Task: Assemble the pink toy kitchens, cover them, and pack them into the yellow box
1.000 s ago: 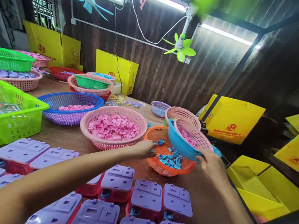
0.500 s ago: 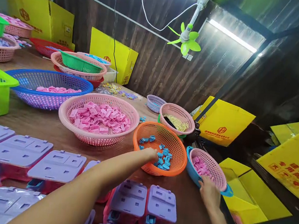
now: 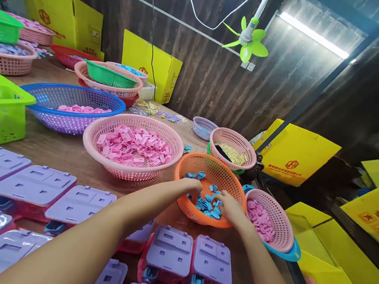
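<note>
Head view: a brown desk (image 3: 59, 148) carries a pink basket (image 3: 126, 172) of pink pieces (image 3: 133, 145) and, nearer, lilac-lidded boxes (image 3: 171, 250), some hidden by the left forearm (image 3: 112, 222). The left hand (image 3: 193, 190) and right hand (image 3: 231, 208) reach into an orange basket (image 3: 209, 165); whether either grip is closed cannot be told. Small, angular blue pieces (image 3: 207, 206) lie loosely heaped there.

Red "专用" on rightmost yellow box (image 3: 377, 214); rest unclear.
</note>
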Motion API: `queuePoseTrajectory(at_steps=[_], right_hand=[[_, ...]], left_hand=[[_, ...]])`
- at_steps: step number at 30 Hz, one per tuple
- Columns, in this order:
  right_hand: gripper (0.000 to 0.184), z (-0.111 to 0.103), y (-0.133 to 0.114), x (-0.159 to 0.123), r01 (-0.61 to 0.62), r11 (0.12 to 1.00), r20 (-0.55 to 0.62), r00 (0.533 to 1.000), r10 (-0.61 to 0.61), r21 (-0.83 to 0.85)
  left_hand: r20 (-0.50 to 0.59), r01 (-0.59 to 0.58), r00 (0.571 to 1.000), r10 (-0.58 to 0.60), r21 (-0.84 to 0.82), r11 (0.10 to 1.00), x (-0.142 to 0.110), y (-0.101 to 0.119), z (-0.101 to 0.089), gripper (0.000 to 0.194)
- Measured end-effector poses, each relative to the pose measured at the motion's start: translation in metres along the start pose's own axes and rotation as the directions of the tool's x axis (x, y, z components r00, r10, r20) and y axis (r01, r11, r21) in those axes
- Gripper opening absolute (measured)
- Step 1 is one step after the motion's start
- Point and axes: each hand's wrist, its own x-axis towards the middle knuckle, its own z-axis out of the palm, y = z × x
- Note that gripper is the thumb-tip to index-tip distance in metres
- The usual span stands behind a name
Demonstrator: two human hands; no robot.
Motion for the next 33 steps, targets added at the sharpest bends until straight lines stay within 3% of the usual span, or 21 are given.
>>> queuePoseTrajectory(at_steps=[3, 6, 9, 12, 14, 16, 18, 20, 23, 25, 29, 33], right_hand=[[0.005, 0.021, -0.011, 0.025, 0.008, 0.999, 0.195, 0.981, -0.016, 0.043], [0.019, 0.028, -0.01, 0.033, 0.006, 0.995, 0.262, 0.965, -0.033, 0.102], [0.011, 0.014, -0.008, 0.028, 0.033, 0.981, 0.186, 0.98, -0.069, 0.192], [0.024, -0.01, -0.007, 0.007, 0.049, 0.954, 0.052, 0.996, -0.067, 0.294], [0.03, -0.025, -0.009, -0.019, 0.045, 0.883, -0.04, 0.999, -0.03, 0.467], [0.035, -0.033, -0.01, -0.051, 0.017, 0.726, -0.075, 0.996, 0.047, 0.687], [0.037, -0.031, -0.012, -0.082, -0.057, 0.561, -0.022, 0.991, 0.133, 0.826], [0.033, -0.02, -0.014, -0.107, -0.095, 0.52, 0.007, 0.986, 0.168, 0.849], [0.023, 0.004, -0.014, -0.127, -0.024, 0.551, -0.076, 0.985, 0.158, 0.834], [0.021, 0.017, -0.013, -0.131, -0.019, 0.555, -0.093, 0.981, 0.172, 0.832], [0.023, 0.028, -0.013, -0.134, -0.032, 0.621, -0.123, 0.971, 0.204, 0.783], [0.023, 0.031, -0.017, -0.138, -0.013, 0.814, -0.208, 0.965, 0.163, 0.58]], left_hand=[[0.036, 0.092, 0.995, -0.09, -0.06, 0.994, -0.011, -0.002, -0.007, 0.034], [0.052, 0.124, 0.992, -0.115, -0.209, 0.97, -0.025, -0.009, -0.019, 0.032], [0.039, 0.078, 0.997, -0.068, -0.395, 0.915, -0.037, -0.013, -0.03, 0.032], [0.008, -0.005, 1.0, 0.012, -0.553, 0.833, -0.047, -0.008, -0.037, 0.031], [-0.01, -0.052, 0.998, 0.059, -0.633, 0.772, -0.057, -0.001, -0.041, 0.033], [-0.006, -0.077, 0.994, 0.106, -0.726, 0.683, -0.072, 0.008, -0.045, 0.041], [0.028, -0.065, 0.988, 0.149, -0.807, 0.587, -0.091, 0.017, -0.048, 0.047], [0.077, -0.019, 0.984, 0.164, -0.856, 0.516, -0.113, 0.025, -0.049, 0.041], [0.151, 0.064, 0.977, 0.149, -0.881, 0.469, -0.143, 0.037, -0.044, 0.035], [0.193, 0.102, 0.97, 0.15, -0.877, 0.469, -0.159, 0.043, -0.037, 0.041], [0.132, 0.062, 0.988, 0.077, -0.807, 0.588, -0.177, 0.05, -0.019, 0.051], [0.026, 0.03, 1.0, -0.018, -0.699, 0.715, -0.178, 0.05, 0.0, 0.04]])
